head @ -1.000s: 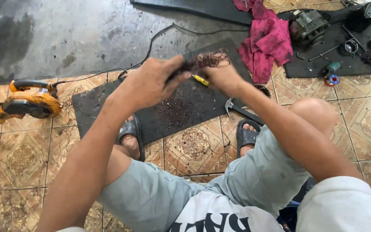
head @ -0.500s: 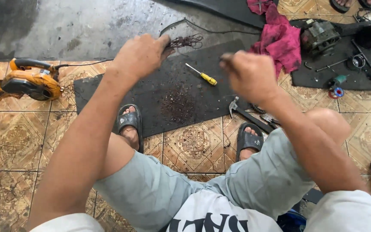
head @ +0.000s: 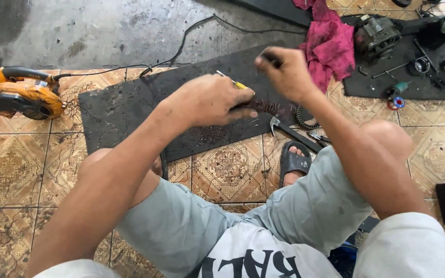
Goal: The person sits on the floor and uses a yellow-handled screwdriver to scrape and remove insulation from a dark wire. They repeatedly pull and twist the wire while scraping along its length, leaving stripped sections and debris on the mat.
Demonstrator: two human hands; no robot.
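Observation:
My left hand (head: 209, 100) is low over the black rubber mat (head: 124, 110), fingers held together and pointing right. Its fingertips reach a patch of thin reddish copper wire strands (head: 271, 107) on the mat. A yellow-handled screwdriver (head: 237, 84) shows just behind its knuckles. What lies under the fingers is hidden. My right hand (head: 287, 72) is raised a little above the mat, further right, with the fingers pinched on a small dark piece (head: 270, 58). I am sitting with my knees up and my sandalled feet at the mat's near edge.
An orange electric blower (head: 21, 98) lies at the left, its black cable (head: 181, 46) running across the floor. A pink rag (head: 330, 44), a motor part (head: 377, 33) and small tools are at the upper right. A hammer (head: 292, 133) and a toothed ring (head: 305, 118) lie by my right foot.
My left hand has come back from the far edge of the mat, down to the wire strands beside the screwdriver. My right hand has moved little.

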